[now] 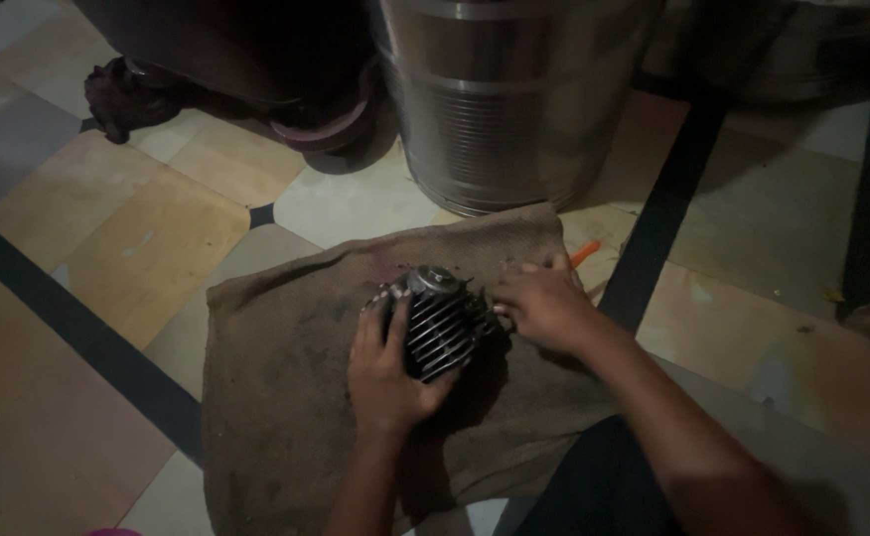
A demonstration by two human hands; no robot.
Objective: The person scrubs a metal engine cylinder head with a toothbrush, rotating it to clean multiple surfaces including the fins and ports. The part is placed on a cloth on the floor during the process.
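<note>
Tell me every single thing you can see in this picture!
Finned metal engine part: one, dark grey with a shiny top, on the middle of the cloth.
Sackcloth: one, brown, spread on the floor.
Steel drum: one, silver and ribbed, behind the cloth.
Orange-handled tool: one, tip showing just beyond the right hand; the rest is hidden.
Dark furniture foot: one, carved, top left.
Tiled floor: beige and grey tiles with black strips.
Left hand: one, wrapped around the part's near side.
Right hand: one, fingers at the part's right edge.
</note>
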